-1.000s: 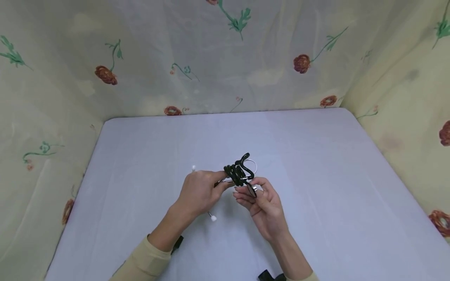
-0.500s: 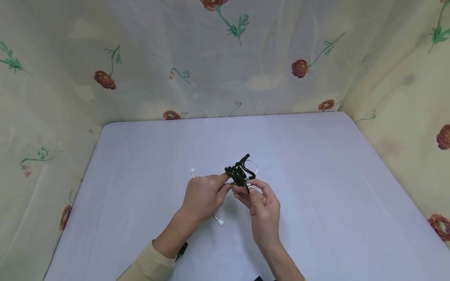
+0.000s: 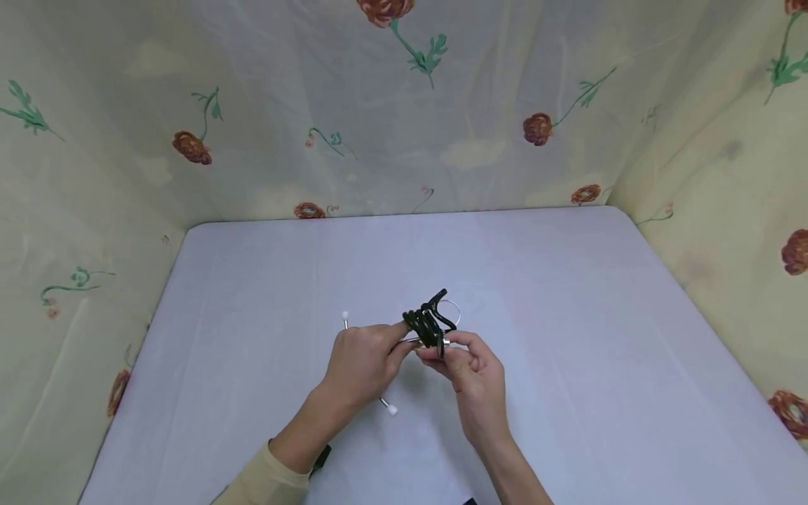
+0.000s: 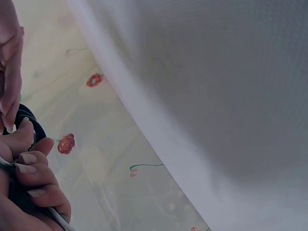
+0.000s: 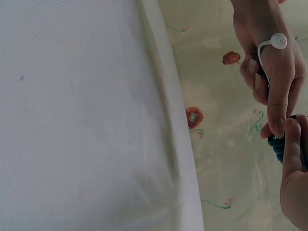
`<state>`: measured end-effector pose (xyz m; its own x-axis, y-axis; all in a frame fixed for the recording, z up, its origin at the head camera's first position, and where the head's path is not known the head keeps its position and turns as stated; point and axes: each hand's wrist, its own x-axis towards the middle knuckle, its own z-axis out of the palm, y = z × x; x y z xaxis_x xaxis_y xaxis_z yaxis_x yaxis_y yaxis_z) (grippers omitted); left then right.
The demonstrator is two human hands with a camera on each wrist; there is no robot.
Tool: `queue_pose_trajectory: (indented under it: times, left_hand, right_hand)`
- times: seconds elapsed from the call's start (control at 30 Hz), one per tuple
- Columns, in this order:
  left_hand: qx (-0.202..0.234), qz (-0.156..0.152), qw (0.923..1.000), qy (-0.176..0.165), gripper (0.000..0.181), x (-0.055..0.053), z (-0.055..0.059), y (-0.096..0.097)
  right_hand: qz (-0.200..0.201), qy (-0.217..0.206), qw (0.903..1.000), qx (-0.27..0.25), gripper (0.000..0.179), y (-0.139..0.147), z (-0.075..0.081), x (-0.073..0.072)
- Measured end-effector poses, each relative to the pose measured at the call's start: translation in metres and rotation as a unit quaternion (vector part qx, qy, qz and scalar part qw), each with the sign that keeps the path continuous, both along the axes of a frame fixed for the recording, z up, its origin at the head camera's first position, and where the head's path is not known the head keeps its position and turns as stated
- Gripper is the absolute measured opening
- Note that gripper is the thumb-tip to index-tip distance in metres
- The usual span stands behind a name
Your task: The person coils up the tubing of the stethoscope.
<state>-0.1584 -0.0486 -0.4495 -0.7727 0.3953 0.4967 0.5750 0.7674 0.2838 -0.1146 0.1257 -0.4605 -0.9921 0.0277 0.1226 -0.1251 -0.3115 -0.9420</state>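
Note:
My left hand (image 3: 361,365) grips a thin metal rod with rounded white tips (image 3: 393,410); the rod's middle is hidden in the fist. In the right wrist view one white tip (image 5: 278,41) stands out over the back of that hand. Thumb and forefinger reach a black coiled cord (image 3: 424,326), held above the table. From the coil a bent black length and a thin ring (image 3: 459,312) stick up. My right hand (image 3: 476,382) pinches a small dark and silver end piece (image 3: 441,342) below the coil. In the left wrist view, the coil (image 4: 30,115) is partly covered by fingers.
A white-covered table (image 3: 568,315) spreads beneath both hands. Flower-printed cloth (image 3: 404,126) hangs behind and along both sides of it. Small black pieces show by the left sleeve (image 3: 271,477) and at the bottom edge near the right forearm.
The dark end piece has turned from showing its oval face to nearly edge-on, and my right fingers have closed in nearer the coil. The whole scene sits slightly lower in view.

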Motion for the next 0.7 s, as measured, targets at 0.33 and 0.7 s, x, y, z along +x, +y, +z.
queue_pose_trajectory:
  times: [0.33, 0.7]
  left_hand:
    - [0.002, -0.006, 0.9996, 0.028, 0.015, 0.001, -0.001, 0.003]
    - [0.010, 0.020, 0.9993, 0.029, 0.009, 0.001, 0.000, 0.003]
  right_hand:
    - [-0.132, 0.029, 0.9760, 0.171, 0.013, -0.004, 0.009, -0.004]
    - [-0.088, 0.064, 0.9617, 0.252, 0.023, -0.007, 0.010, 0.001]
